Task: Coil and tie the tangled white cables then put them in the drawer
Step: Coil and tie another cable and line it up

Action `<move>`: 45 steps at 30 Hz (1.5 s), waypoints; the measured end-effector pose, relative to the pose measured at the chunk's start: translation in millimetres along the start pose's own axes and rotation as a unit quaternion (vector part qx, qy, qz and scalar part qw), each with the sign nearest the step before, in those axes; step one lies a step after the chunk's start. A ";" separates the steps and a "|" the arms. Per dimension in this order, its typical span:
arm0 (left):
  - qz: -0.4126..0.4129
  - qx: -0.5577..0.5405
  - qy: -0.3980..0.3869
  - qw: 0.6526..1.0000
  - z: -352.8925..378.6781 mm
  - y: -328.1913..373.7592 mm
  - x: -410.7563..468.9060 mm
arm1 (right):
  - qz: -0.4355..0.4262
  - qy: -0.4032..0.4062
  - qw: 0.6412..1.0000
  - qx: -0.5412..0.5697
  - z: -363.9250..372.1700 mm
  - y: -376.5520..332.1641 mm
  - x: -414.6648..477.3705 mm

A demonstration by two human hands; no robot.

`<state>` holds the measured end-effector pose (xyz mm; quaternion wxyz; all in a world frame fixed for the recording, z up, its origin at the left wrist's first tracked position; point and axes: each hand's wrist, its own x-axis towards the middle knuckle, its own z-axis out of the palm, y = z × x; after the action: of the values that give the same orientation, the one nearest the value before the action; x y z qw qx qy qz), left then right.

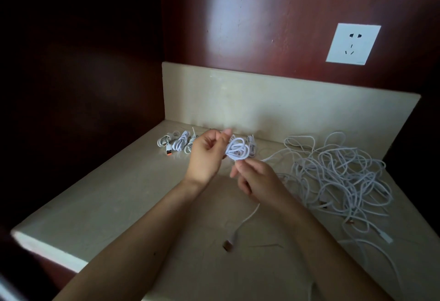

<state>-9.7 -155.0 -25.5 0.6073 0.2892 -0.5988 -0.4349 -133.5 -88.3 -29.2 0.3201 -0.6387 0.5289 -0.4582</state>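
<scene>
Left hand (208,155) grips a small cable coil (238,150); right hand (258,181) pinches its tail above the tabletop (119,205).

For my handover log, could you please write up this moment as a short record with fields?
Setting: beige counter below a wall socket
Left hand: holds a small coil of white cable
Right hand: pinches the loose end just under the coil
Plug: at the loose end's tip, down by the counter
Done: coiled bundles in a row at the back
Left to do: tangled pile on the right
Drawer: not in view
</scene>
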 end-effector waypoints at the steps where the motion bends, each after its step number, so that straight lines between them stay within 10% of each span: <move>1: 0.001 0.016 0.016 1.000 -0.6 -0.9 0.8 | -0.017 -0.016 0.999 -0.036 2.3 0.9 -0.4; 7: 0.021 0.199 0.033 0.979 -8.5 -11.9 0.3 | -0.058 -0.063 0.982 -0.166 6.0 -3.3 -3.5; 12: 0.054 0.432 -0.028 0.900 -5.5 -5.1 -5.4 | -0.080 0.055 0.984 -0.150 -10.3 -9.0 -0.9; 18: 0.086 0.304 -0.128 0.940 0.8 -4.5 -9.9 | -0.057 0.172 0.981 -0.067 -30.1 -6.9 2.6; 24: 0.028 0.096 -0.130 0.986 9.5 3.7 -14.3 | 0.078 0.092 0.983 0.140 -21.9 -3.9 -0.2; 29: -0.015 0.018 -0.053 0.998 7.4 4.2 -8.6 | 0.047 0.057 0.996 0.046 -0.5 -2.2 0.1; 35: 0.042 0.262 0.020 0.964 -5.7 0.4 -3.6 | -0.069 -0.022 0.988 -0.133 18.4 -3.0 -4.0; 45: 0.063 0.363 -0.143 0.919 -4.0 -1.2 -6.9 | -0.060 0.120 0.984 -0.117 -22.7 -8.1 -2.3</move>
<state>-5.4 -150.2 -30.3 0.3947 0.3856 -0.8131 -0.1854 -151.5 -82.4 -14.0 0.1492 -0.6423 0.5744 -0.4850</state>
